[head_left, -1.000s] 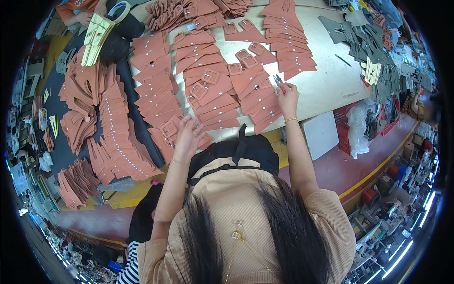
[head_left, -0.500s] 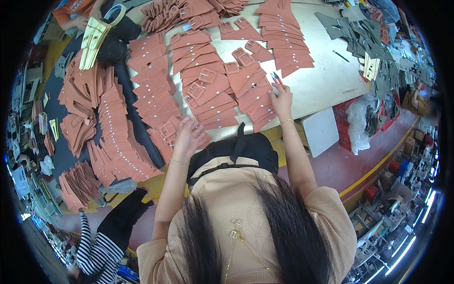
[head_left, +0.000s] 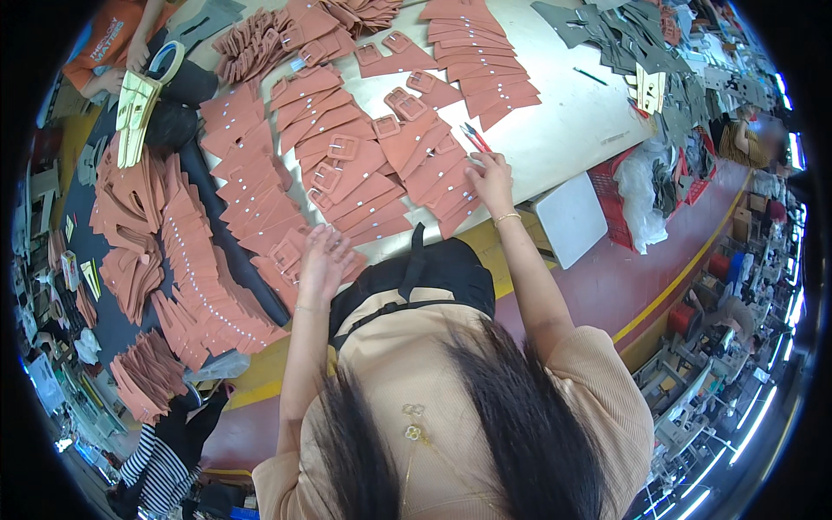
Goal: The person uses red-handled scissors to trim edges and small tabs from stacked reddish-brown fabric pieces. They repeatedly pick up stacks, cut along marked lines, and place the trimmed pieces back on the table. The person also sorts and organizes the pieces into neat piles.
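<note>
My left hand (head_left: 324, 264) is held over the near edge of the table, its fingers loosely bent and apart with nothing in them. Just beside it lies a terracotta strap piece with a square buckle (head_left: 287, 252). My right hand (head_left: 491, 182) is at the table's edge, fingers bent around the lower end of slim red pens (head_left: 474, 138) whose dark tips point away. Left of that hand is a fanned row of terracotta cut pieces (head_left: 438, 173), with small pale marks. More square buckles (head_left: 344, 146) lie on the overlapping pieces in the middle.
Long fanned stacks of terracotta pieces (head_left: 201, 260) cover the dark table at left, near cream templates (head_left: 137, 113) and a tape roll (head_left: 165, 62). Dark grey pieces (head_left: 598, 35) lie far right. A white stool (head_left: 570, 222) and red crate (head_left: 609, 198) stand right. Other people work at left.
The whole view has shifted, so the table's contents sit further left. Both hands keep nearly the same poses, and the red pens show a little more plainly beyond my right fingers.
</note>
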### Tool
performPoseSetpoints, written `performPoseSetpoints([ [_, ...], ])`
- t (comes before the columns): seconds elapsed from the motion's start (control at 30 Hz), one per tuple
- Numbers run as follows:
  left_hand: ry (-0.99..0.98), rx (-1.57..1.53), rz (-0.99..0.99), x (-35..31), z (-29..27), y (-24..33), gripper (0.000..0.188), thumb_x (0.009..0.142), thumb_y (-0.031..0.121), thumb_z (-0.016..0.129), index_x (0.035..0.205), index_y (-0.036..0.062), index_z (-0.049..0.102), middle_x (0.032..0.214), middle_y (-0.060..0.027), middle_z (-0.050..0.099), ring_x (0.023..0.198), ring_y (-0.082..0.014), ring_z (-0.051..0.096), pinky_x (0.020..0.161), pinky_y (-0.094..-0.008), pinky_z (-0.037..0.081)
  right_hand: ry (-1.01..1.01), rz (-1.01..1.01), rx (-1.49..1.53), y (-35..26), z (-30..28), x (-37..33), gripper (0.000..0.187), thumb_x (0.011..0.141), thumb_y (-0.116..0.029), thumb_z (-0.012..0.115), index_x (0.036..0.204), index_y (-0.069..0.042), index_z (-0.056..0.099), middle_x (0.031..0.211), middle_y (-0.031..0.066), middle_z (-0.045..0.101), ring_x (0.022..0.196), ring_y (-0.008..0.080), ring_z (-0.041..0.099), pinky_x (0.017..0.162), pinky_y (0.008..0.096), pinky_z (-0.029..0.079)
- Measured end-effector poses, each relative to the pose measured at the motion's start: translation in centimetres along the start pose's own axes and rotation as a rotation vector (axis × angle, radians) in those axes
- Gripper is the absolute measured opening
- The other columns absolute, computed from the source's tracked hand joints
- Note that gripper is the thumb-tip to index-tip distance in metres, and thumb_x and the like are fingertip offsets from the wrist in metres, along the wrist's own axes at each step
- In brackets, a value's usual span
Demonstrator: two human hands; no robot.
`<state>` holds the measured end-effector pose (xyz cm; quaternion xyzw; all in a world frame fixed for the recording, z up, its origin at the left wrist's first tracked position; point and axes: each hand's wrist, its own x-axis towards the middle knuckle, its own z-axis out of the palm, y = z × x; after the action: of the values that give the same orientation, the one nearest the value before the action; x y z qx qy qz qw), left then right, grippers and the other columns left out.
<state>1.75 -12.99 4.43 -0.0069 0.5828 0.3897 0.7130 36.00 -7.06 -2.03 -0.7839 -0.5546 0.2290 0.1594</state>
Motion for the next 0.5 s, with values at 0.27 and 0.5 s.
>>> performPoseSetpoints([
  [0.27,0.013,0.015,0.005,0.0,-0.1,-0.1,0.041,0.091,0.026,0.056,0.125,0.0147,0.037,0.120,-0.0117,0.047,0.109,-0.0273,0.050,0.088,-0.0418,0.043,-0.040,-0.011,0.027,1.1,-0.3,-0.3,0.032,0.078,-0.024,0.069,0.107,-0.012,0.065,0.109,0.0103,0.056,0.098,0.0291,0.056,0.086,0.0416,0.046],
  [0.5,0.029,0.006,-0.002,0.0,0.2,-0.2,0.040,0.091,0.026,0.056,0.124,0.0145,0.038,0.119,-0.0115,0.048,0.110,-0.0269,0.050,0.089,-0.0419,0.043,-0.069,-0.002,0.036,1.3,-0.7,-0.5,0.033,0.081,-0.027,0.067,0.109,-0.011,0.064,0.108,0.0113,0.056,0.095,0.0291,0.058,0.084,0.0413,0.047],
])
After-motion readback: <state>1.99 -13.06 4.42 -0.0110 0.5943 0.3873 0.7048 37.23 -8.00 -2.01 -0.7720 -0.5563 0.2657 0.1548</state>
